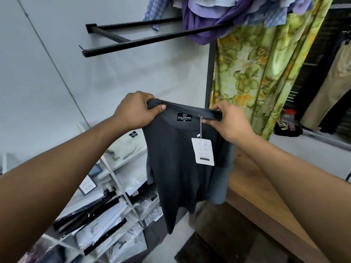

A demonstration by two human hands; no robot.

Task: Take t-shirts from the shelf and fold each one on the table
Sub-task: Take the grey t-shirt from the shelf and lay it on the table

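**Both hands hold a dark t-shirt up by its shoulders**

Left hand (135,109) and right hand (229,121) each pinch a shoulder of the dark grey t-shirt (176,168), thumbs in front, fingers curled behind. It hangs in the air between them, collar up, a white price tag (202,151) dangling below the right thumb. Below the left arm sits the white shelf (121,179) of packed shirts; under the right arm, the wooden table (252,177). To fold well, I judge: keep the shoulders level and taut, swing right, lay it flat, tag tucked in.
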